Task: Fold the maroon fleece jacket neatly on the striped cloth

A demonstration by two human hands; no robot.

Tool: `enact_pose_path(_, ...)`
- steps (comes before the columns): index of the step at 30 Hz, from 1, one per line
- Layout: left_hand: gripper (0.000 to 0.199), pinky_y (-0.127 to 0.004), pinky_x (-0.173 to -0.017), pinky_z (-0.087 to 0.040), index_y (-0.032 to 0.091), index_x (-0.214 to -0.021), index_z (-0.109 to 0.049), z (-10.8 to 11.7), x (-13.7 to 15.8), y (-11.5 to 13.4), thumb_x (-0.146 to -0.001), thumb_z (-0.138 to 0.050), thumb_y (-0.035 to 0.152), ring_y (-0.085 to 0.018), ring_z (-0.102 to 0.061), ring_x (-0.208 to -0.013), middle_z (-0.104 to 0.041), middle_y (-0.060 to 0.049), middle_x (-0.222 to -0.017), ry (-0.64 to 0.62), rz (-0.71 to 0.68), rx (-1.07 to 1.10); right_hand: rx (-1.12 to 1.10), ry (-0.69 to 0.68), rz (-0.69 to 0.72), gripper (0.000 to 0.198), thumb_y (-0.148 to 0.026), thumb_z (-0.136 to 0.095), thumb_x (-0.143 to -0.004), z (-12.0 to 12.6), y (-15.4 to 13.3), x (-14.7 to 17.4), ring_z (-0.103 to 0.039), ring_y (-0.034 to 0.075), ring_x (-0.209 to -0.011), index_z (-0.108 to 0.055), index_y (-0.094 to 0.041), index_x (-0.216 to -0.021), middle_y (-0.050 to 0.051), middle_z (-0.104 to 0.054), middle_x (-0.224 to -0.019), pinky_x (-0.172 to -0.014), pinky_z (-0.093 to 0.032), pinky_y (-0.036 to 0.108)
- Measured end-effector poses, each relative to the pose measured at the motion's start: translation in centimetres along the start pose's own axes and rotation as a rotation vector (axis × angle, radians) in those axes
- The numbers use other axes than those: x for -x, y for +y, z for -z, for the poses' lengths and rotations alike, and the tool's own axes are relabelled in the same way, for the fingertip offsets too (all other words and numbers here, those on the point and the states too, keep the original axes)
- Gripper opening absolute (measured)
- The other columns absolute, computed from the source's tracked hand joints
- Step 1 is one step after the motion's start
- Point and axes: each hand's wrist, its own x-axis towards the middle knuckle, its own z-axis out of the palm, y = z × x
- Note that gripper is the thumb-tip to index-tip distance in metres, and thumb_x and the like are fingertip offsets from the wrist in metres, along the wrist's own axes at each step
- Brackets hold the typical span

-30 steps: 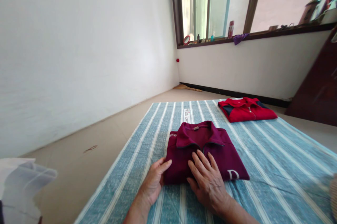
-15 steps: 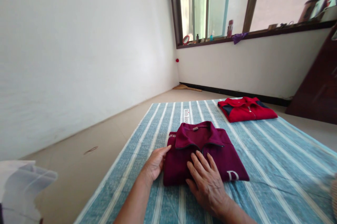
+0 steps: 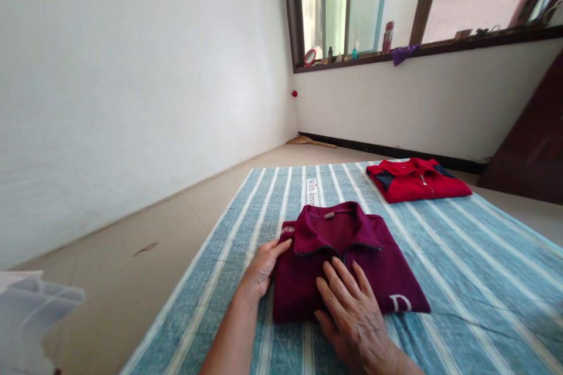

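Observation:
A maroon zip-collar jacket (image 3: 303,287) lies folded into a neat block on a blue striped cloth (image 3: 211,281), its collar facing away from me and a white letter near its lower right corner. At its left edge, my left hand (image 3: 264,266) has the thumb on top and the other fingers down at the side, partly hidden, gripping the fabric. My right hand (image 3: 352,310) rests palm down on the front just below the zip, fingers stretched out. Farther back on the right sits a red jacket (image 3: 417,181) with dark shoulder panels, also folded.
Beyond the cloth's left edge is the tiled floor (image 3: 185,222), with a thin loop (image 3: 145,249) on it. A translucent white plastic item (image 3: 39,310) stands at lower left. A broom (image 3: 310,141) lies in the far corner. Bottles and a purple cloth (image 3: 402,55) line the windowsill.
The view has shifted slightly, and the maroon jacket sits a little nearer to me. Both hands keep their places on it.

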Motion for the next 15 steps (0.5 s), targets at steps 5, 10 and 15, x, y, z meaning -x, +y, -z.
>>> enact_pose_path(5,0.035,-0.035,-0.075,-0.055,0.010,-0.102,-0.068,0.23,-0.37,-0.32,-0.070,-0.076,0.022,-0.027,-0.071,-0.077,-0.074,-0.013,-0.086,0.014,0.004,0.012,0.000,0.006,0.001,0.029,-0.025,-0.051,-0.088,0.01,-0.05,-0.05,-0.046,0.027,-0.124,-0.061,-0.019,-0.114,0.007,-0.059,-0.127,-0.109,-0.022,0.047)
enact_pose_path(10,0.033,-0.035,-0.074,-0.056,0.010,-0.100,-0.068,0.19,-0.45,-0.20,-0.069,-0.075,0.020,-0.026,-0.071,-0.076,-0.074,-0.013,-0.086,0.015,-0.006,0.018,0.008,0.003,0.008,0.029,-0.024,-0.050,-0.088,0.07,-0.07,-0.07,-0.046,0.028,-0.124,-0.061,-0.018,-0.114,0.008,-0.059,-0.127,-0.108,-0.023,0.048)
enact_pose_path(15,0.027,-0.033,-0.069,-0.055,0.008,-0.091,-0.070,0.01,-0.61,0.18,-0.069,-0.075,0.023,-0.025,-0.071,-0.069,-0.074,-0.013,-0.079,0.045,-0.042,0.004,0.011,0.016,0.004,0.029,-0.026,-0.051,-0.088,0.08,-0.10,-0.17,-0.047,0.028,-0.123,-0.061,-0.019,-0.114,0.007,-0.060,-0.126,-0.108,-0.024,0.048)
